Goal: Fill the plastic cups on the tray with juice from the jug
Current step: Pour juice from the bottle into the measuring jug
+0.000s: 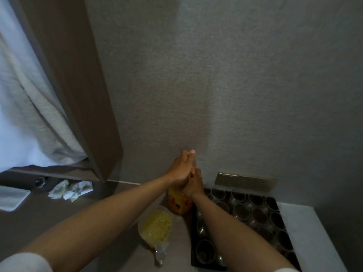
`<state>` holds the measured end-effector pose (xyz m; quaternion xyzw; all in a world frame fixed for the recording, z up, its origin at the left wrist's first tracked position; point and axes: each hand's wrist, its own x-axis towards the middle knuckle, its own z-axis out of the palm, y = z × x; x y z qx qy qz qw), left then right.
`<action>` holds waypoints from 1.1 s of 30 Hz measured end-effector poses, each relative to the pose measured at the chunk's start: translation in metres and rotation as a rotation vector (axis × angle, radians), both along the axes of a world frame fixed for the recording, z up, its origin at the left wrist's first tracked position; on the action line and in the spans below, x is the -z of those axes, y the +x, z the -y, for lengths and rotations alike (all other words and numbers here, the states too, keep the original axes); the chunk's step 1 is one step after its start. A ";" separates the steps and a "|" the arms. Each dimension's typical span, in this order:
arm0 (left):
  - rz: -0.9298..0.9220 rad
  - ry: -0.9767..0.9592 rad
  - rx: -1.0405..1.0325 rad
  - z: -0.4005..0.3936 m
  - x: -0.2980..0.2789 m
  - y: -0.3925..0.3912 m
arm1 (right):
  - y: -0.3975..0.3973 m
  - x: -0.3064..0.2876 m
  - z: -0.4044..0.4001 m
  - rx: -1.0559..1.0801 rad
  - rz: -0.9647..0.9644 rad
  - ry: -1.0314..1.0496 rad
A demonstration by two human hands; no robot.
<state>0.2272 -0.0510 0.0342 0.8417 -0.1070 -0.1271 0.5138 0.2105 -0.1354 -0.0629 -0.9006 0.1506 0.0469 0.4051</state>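
A: Currently, jug point(156, 224) sits on the counter point(110, 209) just beside the tray's left edge, holding pale yellow juice with bubbles on top, handle toward the near counter edge. Nobody holds it.

B: Cups?

A: Clear plastic cups point(255, 209) stand in rows on the dark tray point(193, 232) at the counter's right end. All look empty, though the light is dim.

B: Hands?

A: Both are on the yellow juice bottle point(179, 203) standing behind the jug, at the tray's far-left corner. Left hand point(181, 169) is wrapped over the bottle top, fingers curled. Right hand point(193, 183) grasps the neck just beneath. Cap itself is hidden, so I cannot tell if it is on or off.

B: Judgement on the step?

A: Probably working the cap. Hold the neck firm, twist only from above, keep the bottle upright so it does not tip onto the cups.

B: Room?

A: Tight behind: wall and a socket plate point(245, 181) near the tray's far edge. Crumpled wrappers point(70, 190) lie well apart toward the counter's left. Bare counter in between serves for setting things down.
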 end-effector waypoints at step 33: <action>0.385 1.021 0.134 0.016 -0.026 0.019 | -0.006 0.005 0.002 -0.018 0.080 0.029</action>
